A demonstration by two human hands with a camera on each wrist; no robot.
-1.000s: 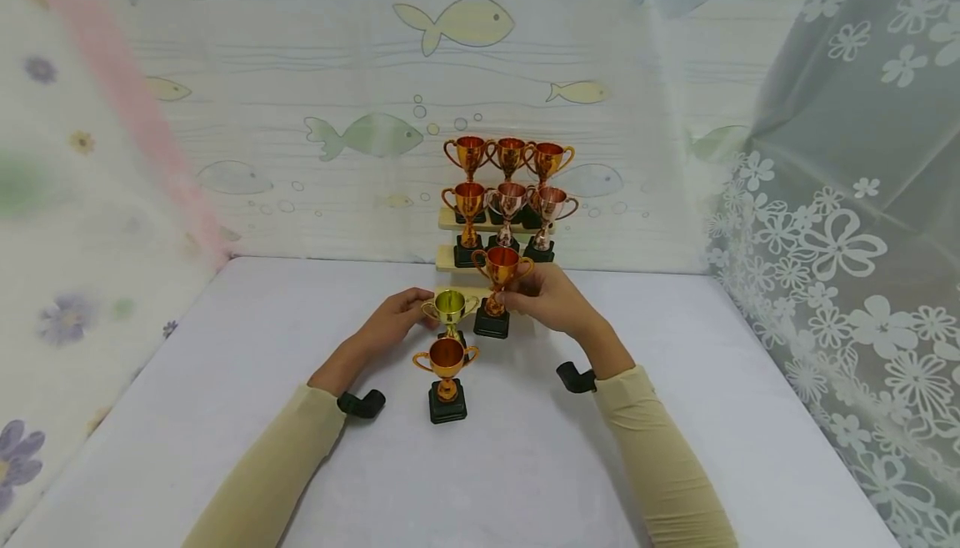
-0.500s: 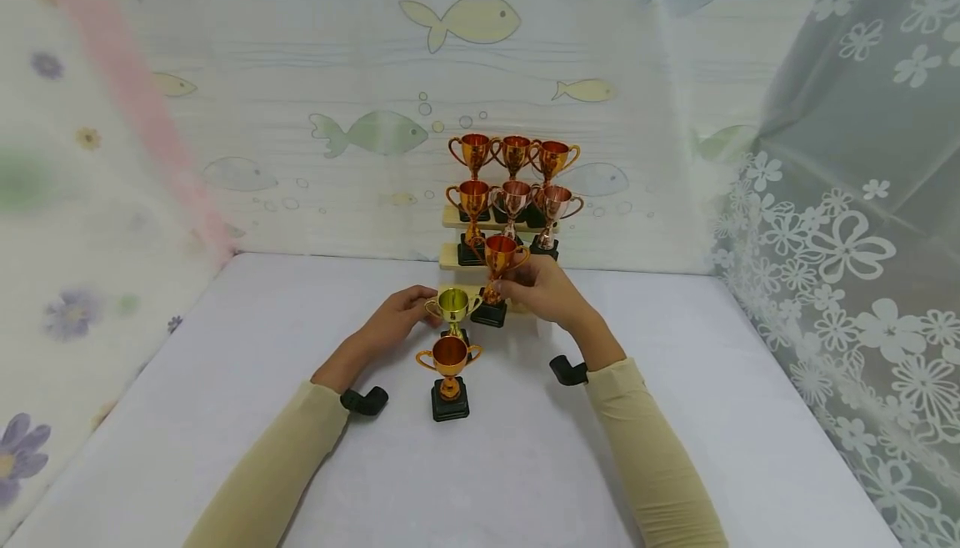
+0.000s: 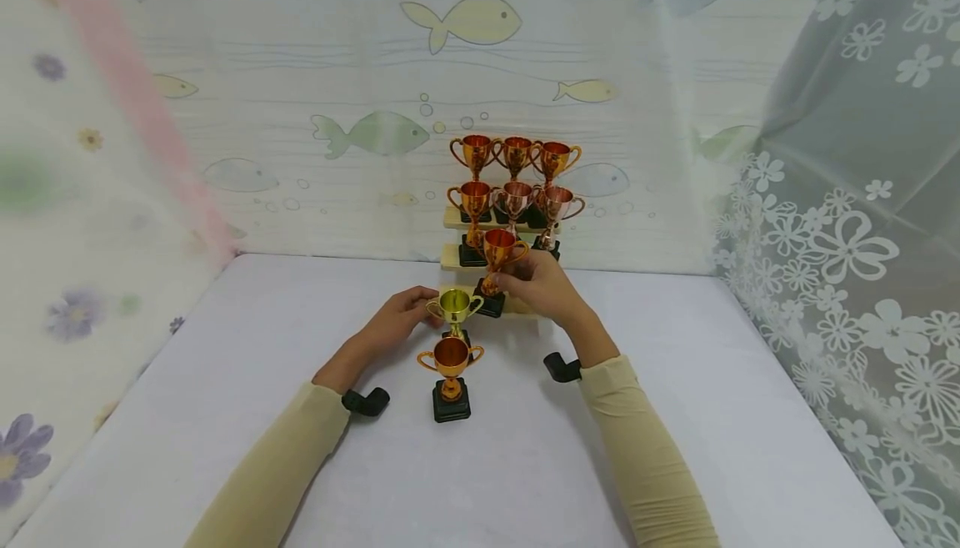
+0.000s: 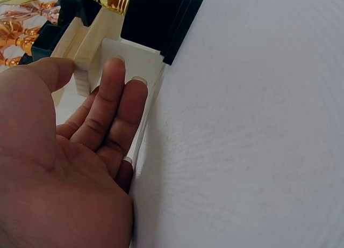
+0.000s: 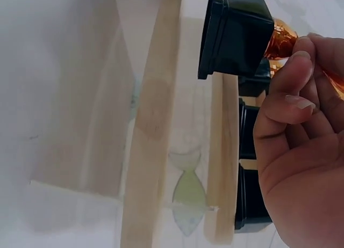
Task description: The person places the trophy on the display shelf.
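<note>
My right hand (image 3: 542, 283) pinches the stem of a copper-orange trophy cup (image 3: 498, 246) between thumb and fingertips. Its black base (image 5: 236, 33) hangs near the lowest slat (image 5: 153, 119) of a tiered wooden stand (image 3: 452, 256). At the stand's left end rests my left hand (image 3: 397, 319), the thumb tip at a slat end (image 4: 88, 57) and the other fingers loosely bent against the white side. A gold trophy cup (image 3: 454, 306) stands by those fingers, its black base partly hidden by another orange trophy cup (image 3: 451, 358) in front of it.
Upper tiers of the stand carry several trophies, among them an orange cup (image 3: 474, 198) and two pinkish cups, including one at right (image 3: 555, 204). A fish-print curtain (image 3: 375, 189) hangs behind the white table (image 3: 225, 348); a flowered sheer curtain (image 3: 840, 298) hangs on the right.
My right hand has carried the orange trophy upward and away from me, closer to the stand. My left hand stays at the stand's left end.
</note>
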